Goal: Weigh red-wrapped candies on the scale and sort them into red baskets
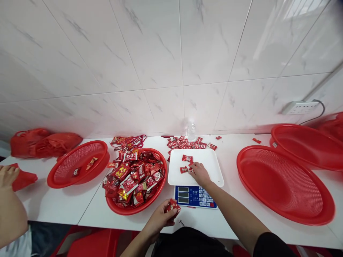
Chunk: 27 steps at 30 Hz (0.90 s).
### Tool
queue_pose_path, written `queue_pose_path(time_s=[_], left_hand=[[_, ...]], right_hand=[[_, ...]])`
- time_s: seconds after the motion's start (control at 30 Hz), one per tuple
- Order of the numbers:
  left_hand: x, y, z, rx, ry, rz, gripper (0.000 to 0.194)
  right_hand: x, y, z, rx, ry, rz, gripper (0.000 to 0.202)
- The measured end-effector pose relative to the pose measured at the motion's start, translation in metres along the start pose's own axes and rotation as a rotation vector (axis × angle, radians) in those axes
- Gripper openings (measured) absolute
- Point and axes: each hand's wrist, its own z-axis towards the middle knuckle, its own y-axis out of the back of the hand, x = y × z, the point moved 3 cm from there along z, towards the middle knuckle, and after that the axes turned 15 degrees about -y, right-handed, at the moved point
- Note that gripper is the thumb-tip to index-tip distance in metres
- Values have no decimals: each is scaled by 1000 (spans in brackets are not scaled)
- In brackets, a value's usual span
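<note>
My left hand (160, 217) is closed around red wrapped packets (173, 208) near the table's front edge, just below the scale. Over the white tray (214, 171) of the scale, my right hand (198, 174) has its fingertips on a small red packet (191, 170). Two other red packets, one larger (187, 158) and one smaller (183, 170), lie on the tray beside my fingers. The blue keypad panel (195, 195) of the scale faces me. To the left stands a round red basket (162, 189) heaped with red wrapped sweets (136, 178).
Loose red packets (184, 143) lie behind the tray near a clear container (191, 131). A nearly bare red basket (66, 160) and red bags (45, 143) are left. Large red baskets (281, 182) stand right. At far left, another person's hand (8, 175) touches red plastic.
</note>
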Motion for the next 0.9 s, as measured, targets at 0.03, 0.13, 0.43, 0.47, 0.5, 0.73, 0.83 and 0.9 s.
queue_pose_path(time_s=[0.03, 0.13, 0.43, 0.47, 0.5, 0.73, 0.83, 0.9], left_hand=[[-3, -2, 3, 33, -2, 9, 52], [-16, -7, 10, 96, -19, 49, 51], [-34, -10, 22, 131, -27, 74, 48], [-33, -10, 24, 136, -29, 71, 47], [-33, -10, 25, 143, -29, 68, 46], [-23, -14, 30, 172, -11, 57, 46], [-18, -12, 28, 149, -1, 54, 47], [-15, -9, 26, 129, 7, 52, 48]], right_hand=[[-3, 1, 2, -21, -13, 23, 25], [-14, 6, 5, -102, -70, 96, 23], [-83, 76, -11, -432, -327, 185, 38], [-99, 88, -18, -452, -377, 166, 39], [-114, 99, -26, -465, -431, 142, 40], [-195, 138, -73, -396, -726, -79, 54], [-187, 132, -66, -445, -696, -238, 65], [-164, 119, -52, -475, -594, -289, 65]])
